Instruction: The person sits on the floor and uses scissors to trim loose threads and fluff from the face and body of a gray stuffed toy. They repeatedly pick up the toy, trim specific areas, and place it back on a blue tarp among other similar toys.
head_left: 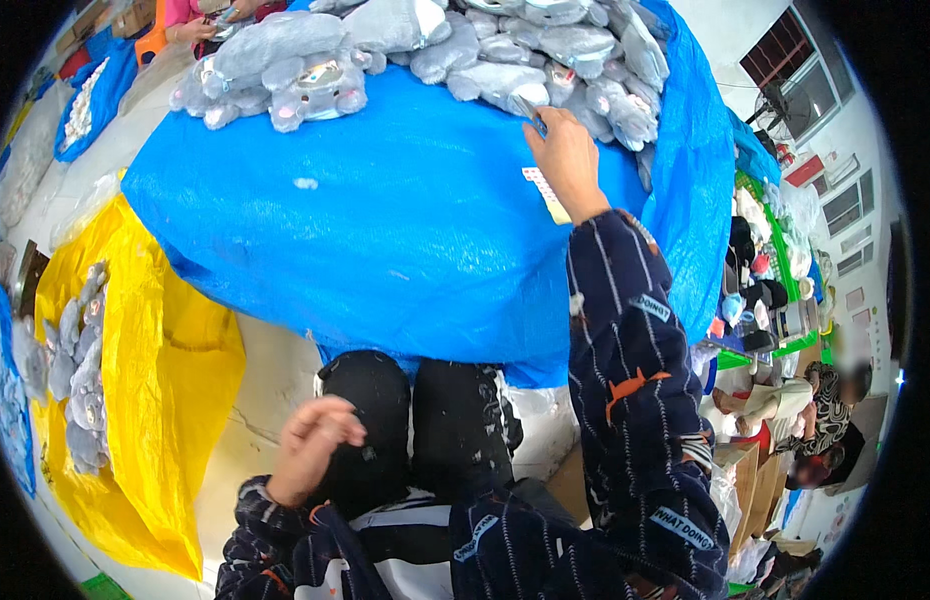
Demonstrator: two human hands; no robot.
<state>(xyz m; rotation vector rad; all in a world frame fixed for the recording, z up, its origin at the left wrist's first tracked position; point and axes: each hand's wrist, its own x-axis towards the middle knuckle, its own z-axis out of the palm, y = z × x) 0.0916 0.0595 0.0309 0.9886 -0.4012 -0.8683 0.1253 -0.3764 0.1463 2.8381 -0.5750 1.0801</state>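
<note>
My right hand (567, 160) reaches forward at the near edge of a pile of grey plush animals (575, 45). Its fingers are pinched on a small, slim grey metal tool (528, 108), whose kind I cannot make out. Beside that wrist, a small white and pale yellow card with red marks (545, 195) lies on the blue plastic sheet (385, 200). Loosely bent and holding nothing I can see, my left hand (315, 445) hovers near my left thigh. One grey plush with a face (318, 92) lies at the pile's left side.
On the left stands a yellow sack (175, 400) with more grey plush pieces (83, 390) inside. Another person's hands (193, 30) work at the far left. Green-edged racks (785, 270) hold mixed items on the right, with people (820, 410) beyond them.
</note>
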